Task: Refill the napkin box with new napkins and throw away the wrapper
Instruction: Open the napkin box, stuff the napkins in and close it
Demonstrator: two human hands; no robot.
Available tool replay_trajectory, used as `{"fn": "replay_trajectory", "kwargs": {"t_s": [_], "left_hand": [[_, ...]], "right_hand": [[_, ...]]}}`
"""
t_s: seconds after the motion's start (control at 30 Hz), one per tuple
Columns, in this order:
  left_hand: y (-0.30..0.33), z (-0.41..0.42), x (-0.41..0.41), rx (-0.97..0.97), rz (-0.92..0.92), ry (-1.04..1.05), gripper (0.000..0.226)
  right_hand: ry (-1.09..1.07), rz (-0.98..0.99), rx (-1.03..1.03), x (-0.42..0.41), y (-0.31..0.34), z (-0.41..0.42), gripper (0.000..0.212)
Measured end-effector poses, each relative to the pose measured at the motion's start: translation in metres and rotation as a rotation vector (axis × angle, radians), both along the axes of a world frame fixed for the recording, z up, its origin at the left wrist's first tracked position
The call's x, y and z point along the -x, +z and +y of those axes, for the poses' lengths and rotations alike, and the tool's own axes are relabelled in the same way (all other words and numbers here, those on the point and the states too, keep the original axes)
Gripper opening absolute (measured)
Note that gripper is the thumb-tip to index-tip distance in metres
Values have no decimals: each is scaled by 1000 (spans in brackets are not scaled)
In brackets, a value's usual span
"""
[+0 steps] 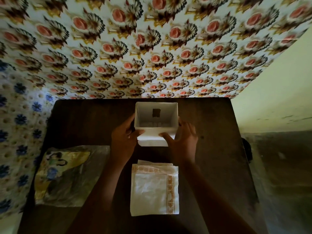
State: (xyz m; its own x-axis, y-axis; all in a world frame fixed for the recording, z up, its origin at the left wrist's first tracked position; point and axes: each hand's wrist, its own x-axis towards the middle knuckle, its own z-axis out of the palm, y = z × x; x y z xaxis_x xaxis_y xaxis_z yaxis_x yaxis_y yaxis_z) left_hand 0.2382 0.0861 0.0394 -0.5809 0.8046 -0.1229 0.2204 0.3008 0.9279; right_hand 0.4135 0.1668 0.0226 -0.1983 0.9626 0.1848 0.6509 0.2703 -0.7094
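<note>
White napkin box [156, 115] sits open-topped at 12 o'clock on the dark bench [211, 149], near the floral wall [152, 39]. Left hand [124, 137] grips its left side, thumb on the near flap; right hand [183, 137] at its right side, fingers spread, thumb on that flap. Both hands holding the box. Stack of napkins [154, 188] with orange border lies at 6 o'clock between the forearms. Crumpled wrapper [67, 176] lies at 8 o'clock, apart from the stack.
</note>
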Motion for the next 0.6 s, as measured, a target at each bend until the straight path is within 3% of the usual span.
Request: {"fn": "replay_trajectory", "kwargs": {"t_s": [0.1, 0.2, 0.37, 0.43, 0.5, 0.6], "left_hand": [[-9, -9, -3, 11, 69, -17, 49], [-14, -12, -3, 22, 110, -7, 48], [-12, -26, -6, 7, -105, 63, 64], [-6, -36, -12, -44, -96, 121, 66], [-13, -50, -16, -53, -64, 208, 60], [-34, -77, -24, 80, -62, 326, 42]], "right_hand": [[-31, 4, 28, -1, -7, -9, 63], [1, 27, 121, -3, -7, -9, 67], [107, 44, 177, -24, 3, -9, 82], [69, 117, 197, -36, 8, -14, 86], [19, 174, 214, -50, 8, -24, 90], [-35, 218, 246, -67, -1, -45, 91]]}}
